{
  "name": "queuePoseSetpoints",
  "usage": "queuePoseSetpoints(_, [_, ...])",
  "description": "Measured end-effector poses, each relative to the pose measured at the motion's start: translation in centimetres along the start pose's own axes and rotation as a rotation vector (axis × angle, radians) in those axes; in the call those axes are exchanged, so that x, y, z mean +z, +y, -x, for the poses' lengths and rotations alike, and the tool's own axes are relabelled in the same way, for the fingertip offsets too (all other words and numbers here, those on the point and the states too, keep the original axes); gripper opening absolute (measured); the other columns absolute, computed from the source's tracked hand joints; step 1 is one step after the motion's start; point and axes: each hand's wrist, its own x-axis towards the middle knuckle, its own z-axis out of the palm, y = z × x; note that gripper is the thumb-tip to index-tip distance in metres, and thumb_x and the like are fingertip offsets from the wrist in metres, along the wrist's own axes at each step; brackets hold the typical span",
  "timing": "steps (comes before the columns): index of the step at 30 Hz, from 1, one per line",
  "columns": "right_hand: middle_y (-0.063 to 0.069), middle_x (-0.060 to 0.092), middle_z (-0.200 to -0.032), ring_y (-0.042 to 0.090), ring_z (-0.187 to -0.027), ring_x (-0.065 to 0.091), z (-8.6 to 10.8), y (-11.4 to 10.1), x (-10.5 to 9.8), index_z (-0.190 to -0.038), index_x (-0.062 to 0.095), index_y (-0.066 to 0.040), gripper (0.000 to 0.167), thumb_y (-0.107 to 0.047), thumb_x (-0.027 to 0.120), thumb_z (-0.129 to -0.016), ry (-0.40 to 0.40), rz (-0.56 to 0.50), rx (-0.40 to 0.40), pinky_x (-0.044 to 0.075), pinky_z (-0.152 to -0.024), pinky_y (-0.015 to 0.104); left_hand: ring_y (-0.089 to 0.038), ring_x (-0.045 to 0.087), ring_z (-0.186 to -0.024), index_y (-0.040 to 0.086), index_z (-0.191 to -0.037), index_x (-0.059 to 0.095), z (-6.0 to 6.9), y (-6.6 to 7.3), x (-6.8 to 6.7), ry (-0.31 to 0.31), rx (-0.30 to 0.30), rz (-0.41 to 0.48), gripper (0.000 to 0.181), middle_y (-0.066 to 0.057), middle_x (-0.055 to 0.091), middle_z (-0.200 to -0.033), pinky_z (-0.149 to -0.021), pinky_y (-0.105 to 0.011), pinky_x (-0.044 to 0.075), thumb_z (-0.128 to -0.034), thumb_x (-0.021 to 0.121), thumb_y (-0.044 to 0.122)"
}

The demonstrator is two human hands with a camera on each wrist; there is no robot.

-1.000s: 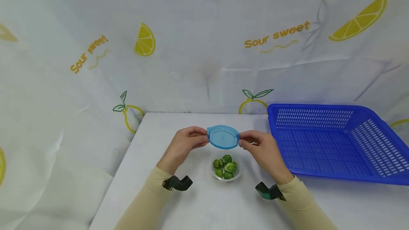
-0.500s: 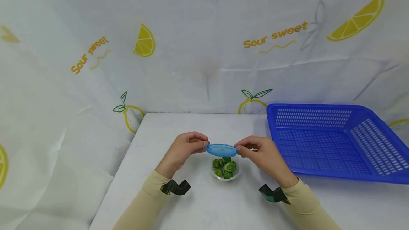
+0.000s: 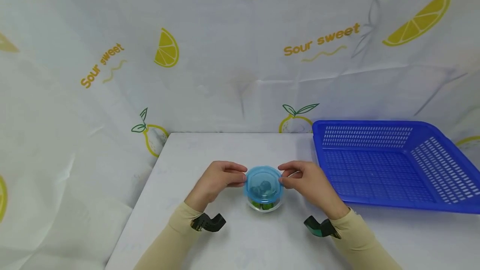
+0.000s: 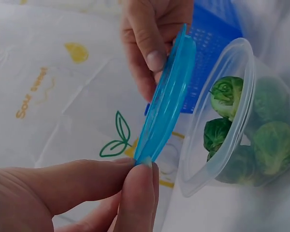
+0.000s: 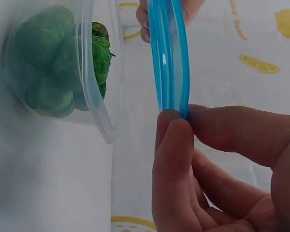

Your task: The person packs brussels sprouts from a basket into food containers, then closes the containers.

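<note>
Both hands hold a round translucent blue lid (image 3: 263, 184) between them. My left hand (image 3: 219, 180) pinches its left edge with thumb and fingers; my right hand (image 3: 307, 182) pinches the right edge. Below the lid stands a clear plastic container (image 3: 265, 209) with several Brussels sprouts (image 5: 46, 63) in it. Seen from the left wrist, a gap separates the blue lid (image 4: 170, 99) from the rim of the clear container (image 4: 251, 72). In the head view the lid covers most of the sprouts, and they show through it.
A large blue plastic basket (image 3: 367, 174) stands on the right of the white table (image 3: 180, 157). Behind the table hangs a white cloth (image 3: 210, 86) printed with lemons and lettering. Each wrist bears a dark camera mount (image 3: 208, 222).
Both hands have brought the lid down toward the container. Its tilt has changed, from nearly edge-on half a second ago to showing its broad top face. The container and the basket have stayed put.
</note>
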Motion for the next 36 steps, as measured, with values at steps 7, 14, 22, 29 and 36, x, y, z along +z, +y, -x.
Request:
queuePoseSetpoints(7, [0.006,0.076,-0.09,0.018,-0.082,0.076,-0.1,0.1,0.7,-0.12,0.078,0.0,0.025,-0.01,0.076,-0.098,-0.047,-0.005,0.059,0.067,-0.079,0.035,-0.013,0.079,-0.083,0.001,-0.116,0.082,0.0,-0.5,0.4,-0.003,-0.056,-0.03,0.025,-0.012,0.081,-0.11,-0.083,-0.032,0.069,-0.0944,0.083,0.013])
queuePoseSetpoints(14, [0.006,0.072,-0.089,0.017,-0.08,0.074,0.0,0.1,1.2,-0.117,0.079,-0.001,0.022,-0.008,0.077,-0.097,-0.041,0.016,0.096,0.068,-0.077,0.037,-0.013,0.078,-0.079,0.003,-0.116,0.082,0.4,-0.6,0.6,0.004,-0.043,-0.083,0.025,-0.01,0.081,-0.106,-0.08,-0.031,0.069,-0.0951,0.082,0.015])
queuePoseSetpoints(22, [0.007,0.071,-0.091,0.019,-0.079,0.074,-0.1,0.4,1.4,-0.118,0.078,-0.002,0.023,-0.008,0.077,-0.096,-0.044,0.022,0.089,0.067,-0.075,0.037,-0.012,0.076,-0.075,0.004,-0.114,0.082,0.4,-0.4,0.8,0.016,-0.046,-0.137,0.022,-0.009,0.08,-0.099,-0.076,-0.03,0.068,-0.0952,0.082,0.015])
queuePoseSetpoints(29, [0.006,0.071,-0.092,0.02,-0.078,0.073,-0.1,0.4,1.4,-0.12,0.077,-0.003,0.025,-0.015,0.076,-0.099,-0.046,0.092,0.078,0.059,-0.067,0.032,-0.014,0.076,-0.075,0.002,-0.118,0.08,0.3,-0.4,0.1,-0.018,-0.068,-0.165,0.028,-0.009,0.08,-0.1,-0.081,-0.035,0.069,-0.095,0.083,0.019])
queuePoseSetpoints(36, [0.01,0.072,-0.097,0.015,-0.074,0.072,0.1,0.4,1.6,-0.124,0.075,0.001,0.03,-0.02,0.071,-0.104,-0.087,0.104,0.148,0.064,-0.068,0.033,-0.013,0.078,-0.074,0.001,-0.117,0.08,-0.2,-0.4,-0.4,-0.084,-0.126,-0.146,0.026,-0.012,0.082,-0.099,-0.076,-0.031,0.069,-0.0981,0.081,0.02])
